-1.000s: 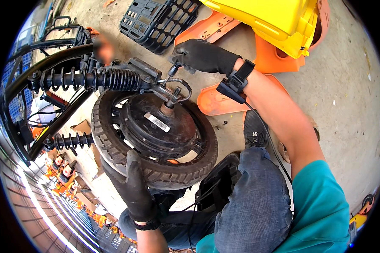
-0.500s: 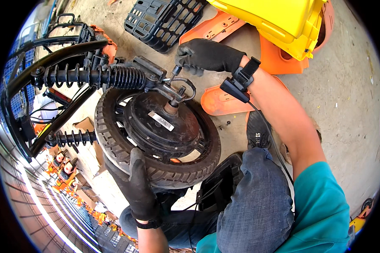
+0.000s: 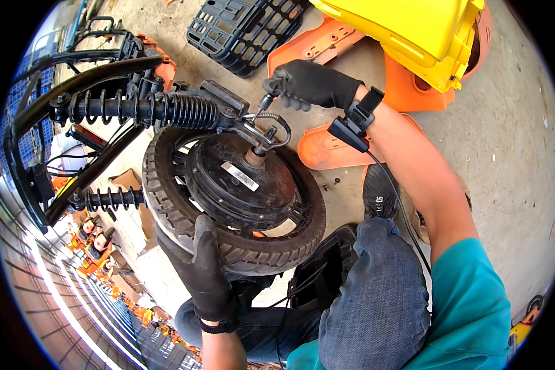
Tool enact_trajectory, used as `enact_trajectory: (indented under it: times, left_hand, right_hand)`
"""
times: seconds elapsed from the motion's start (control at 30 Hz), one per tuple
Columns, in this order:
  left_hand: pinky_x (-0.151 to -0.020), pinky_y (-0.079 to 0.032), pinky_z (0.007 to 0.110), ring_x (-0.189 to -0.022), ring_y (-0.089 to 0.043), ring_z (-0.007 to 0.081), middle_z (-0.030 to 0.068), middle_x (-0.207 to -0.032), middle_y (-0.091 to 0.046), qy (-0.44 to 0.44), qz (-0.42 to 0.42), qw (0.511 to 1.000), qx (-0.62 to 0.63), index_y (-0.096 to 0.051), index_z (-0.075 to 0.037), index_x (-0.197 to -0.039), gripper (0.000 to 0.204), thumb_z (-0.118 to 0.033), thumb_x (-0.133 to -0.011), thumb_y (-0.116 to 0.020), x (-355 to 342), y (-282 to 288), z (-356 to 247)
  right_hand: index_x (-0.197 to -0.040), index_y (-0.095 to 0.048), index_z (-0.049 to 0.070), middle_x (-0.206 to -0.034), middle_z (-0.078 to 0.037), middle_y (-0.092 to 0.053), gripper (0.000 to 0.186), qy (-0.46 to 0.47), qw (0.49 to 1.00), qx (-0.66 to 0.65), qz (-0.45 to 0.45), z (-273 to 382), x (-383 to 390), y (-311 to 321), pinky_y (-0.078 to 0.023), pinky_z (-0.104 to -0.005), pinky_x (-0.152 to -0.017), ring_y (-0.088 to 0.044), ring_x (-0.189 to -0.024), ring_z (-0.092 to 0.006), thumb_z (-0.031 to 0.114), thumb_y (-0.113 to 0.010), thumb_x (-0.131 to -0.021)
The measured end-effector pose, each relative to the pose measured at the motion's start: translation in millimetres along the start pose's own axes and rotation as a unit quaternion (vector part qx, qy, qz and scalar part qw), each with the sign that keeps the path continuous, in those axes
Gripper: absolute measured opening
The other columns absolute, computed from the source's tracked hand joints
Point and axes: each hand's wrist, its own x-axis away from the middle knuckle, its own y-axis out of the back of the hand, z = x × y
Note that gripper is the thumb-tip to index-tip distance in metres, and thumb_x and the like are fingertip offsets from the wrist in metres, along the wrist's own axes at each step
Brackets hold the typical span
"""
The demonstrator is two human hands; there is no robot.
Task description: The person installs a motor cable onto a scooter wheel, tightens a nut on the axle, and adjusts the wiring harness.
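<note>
Fingers of the right hand (image 3: 317, 83) are curled together around the top of a slim tool (image 3: 266, 100), clamped on its upper end, while its bright shaft slants down to the bracket (image 3: 243, 131) beside the axle (image 3: 254, 158). Whether its tip is seated cannot be told: that end is too small to make out. A cable (image 3: 285, 126) loops just beside the bracket, on the side nearer the right forearm.

Left hand (image 3: 206, 277) is at the near-left edge of the wheel (image 3: 234, 200); the thumb lies up against the tyre, apart from the other fingers, which pass beneath it and out of sight. How tightly they close cannot be told.

Tilted with its hub face upward, the wheel sits between the shock (image 3: 142, 112) and the person's knees, joined at the axle to the bracket. A second shock (image 3: 114, 199) shows on its far left.

Judging by where the tool points, the step in hand is work on a fastener at the bracket. A turn would call for the tip seated squarely, the shaft clear of the cable, and the wheel braced against rocking.

On the floor (image 3: 512, 160), a black crate (image 3: 243, 37) lies beyond the wheel, with a yellow box (image 3: 407, 37) to its right and an orange panel (image 3: 333, 148) nearer.
</note>
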Motion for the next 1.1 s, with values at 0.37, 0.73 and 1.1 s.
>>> enact_trajectory:
  times: [0.37, 0.73, 1.1]
  left_hand:
    - [-0.104, -0.040, 0.038, -0.124, -0.046, 0.0264, 0.0194, -0.137, -0.041, 0.092, 0.046, 0.994, 0.044, -0.020, 0.005, -0.146, 0.083, -0.016, -0.086, -0.072, 4.6, 4.7, 5.1]
    - [-0.099, -0.046, 0.036, -0.118, -0.052, 0.0219, 0.0177, -0.132, -0.048, -0.047, -0.001, 0.998, 0.045, -0.017, 0.004, -0.146, 0.084, -0.008, -0.084, -0.073, -2.2, 9.2, 9.4]
    - [-0.100, -0.046, 0.036, -0.122, -0.052, 0.0246, 0.0211, -0.136, -0.047, -0.135, 0.011, 0.989, -0.057, -0.010, 0.008, -0.147, 0.092, -0.009, -0.084, -0.075, -0.3, 5.4, 12.9]
  right_hand:
    - [-0.122, -0.059, 0.000, -0.106, -0.007, -0.066, 0.031, 0.187, 0.980, 0.071, -0.010, -14.2, 0.9, 4.7, -0.051, -0.0308, -0.082, -0.062, -0.092, -0.0132, 0.012, -0.057, -0.093]
    - [-0.090, -0.060, 0.006, -0.069, 0.000, -0.058, 0.029, 0.036, 0.999, 0.013, -0.020, 12.9, 3.2, -13.6, -0.042, -0.0225, -0.046, -0.051, -0.051, -0.0065, 0.033, -0.053, -0.099]
    - [-0.119, -0.058, 0.001, -0.095, -0.006, -0.066, 0.029, 0.067, 0.993, -0.100, -0.007, 0.8, -1.8, -16.1, -0.052, -0.0248, -0.067, -0.061, -0.075, -0.0102, 0.021, -0.056, -0.097]
